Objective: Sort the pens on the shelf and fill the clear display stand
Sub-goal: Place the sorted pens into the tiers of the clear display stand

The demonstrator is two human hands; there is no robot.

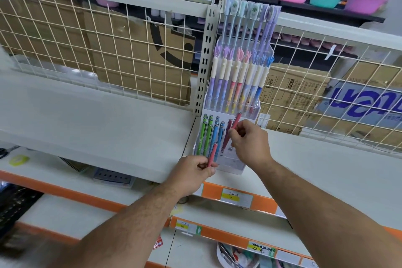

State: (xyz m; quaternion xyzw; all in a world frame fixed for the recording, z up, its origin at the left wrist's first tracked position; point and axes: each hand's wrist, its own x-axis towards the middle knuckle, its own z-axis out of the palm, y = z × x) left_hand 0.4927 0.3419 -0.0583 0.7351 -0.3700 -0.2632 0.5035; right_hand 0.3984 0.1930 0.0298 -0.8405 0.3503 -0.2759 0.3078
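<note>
- The clear display stand (pixel 230 167) sits on the shelf (pixel 108 115); its two upper tiers look full.
- In its bottom tier, green pens (pixel 203 135) and blue pens (pixel 218 135) stand grouped.
- The right hand (pixel 250 143) pinches a red pen (pixel 236 119) over that tier's right side, where slots seem unfilled.
- The left hand (pixel 193 172) grips another red pen (pixel 213 152) at the stand's front.

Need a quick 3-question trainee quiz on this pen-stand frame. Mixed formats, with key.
1. True or false: the left hand holds a green pen.
2. Multiple choice: which pens stand furthest left in the bottom row of the clear stand? A) green pens B) blue pens C) yellow pens
3. Fill in: the right hand pinches a ___ pen at that row.
Key: 1 false, it holds a red pen; 2 A; 3 red.
</note>
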